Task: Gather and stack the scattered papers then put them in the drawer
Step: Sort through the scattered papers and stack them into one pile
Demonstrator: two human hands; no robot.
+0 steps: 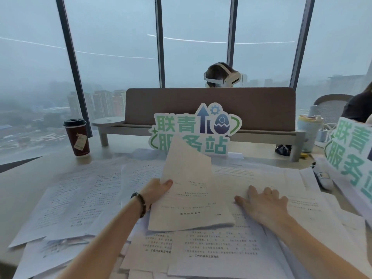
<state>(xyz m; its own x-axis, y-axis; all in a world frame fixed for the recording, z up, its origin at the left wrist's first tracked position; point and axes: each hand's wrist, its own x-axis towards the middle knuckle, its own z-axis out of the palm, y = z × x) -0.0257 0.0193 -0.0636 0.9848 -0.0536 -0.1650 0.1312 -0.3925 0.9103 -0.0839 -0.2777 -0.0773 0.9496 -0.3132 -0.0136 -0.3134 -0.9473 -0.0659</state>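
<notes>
Several printed white papers [68, 202] lie scattered and overlapping across the desk [18, 184]. My left hand [156, 190] grips the left edge of one sheet [191, 198], thumb on top, and holds it lifted off the pile with its far corner curling upward. My right hand [263, 202] rests flat, fingers spread, on the papers to the right of that sheet. More sheets [213, 250] lie under and in front of both forearms. No drawer is in view.
A dark red takeaway cup [77, 137] stands at the back left. A green-lettered cut-out sign [193, 129] leans against a brown desk divider [209, 107]; another sign [350, 156] stands at the right. A pale tumbler [309, 131] and a white pen-like item [323, 178] sit back right. A person with a headset sits behind the divider.
</notes>
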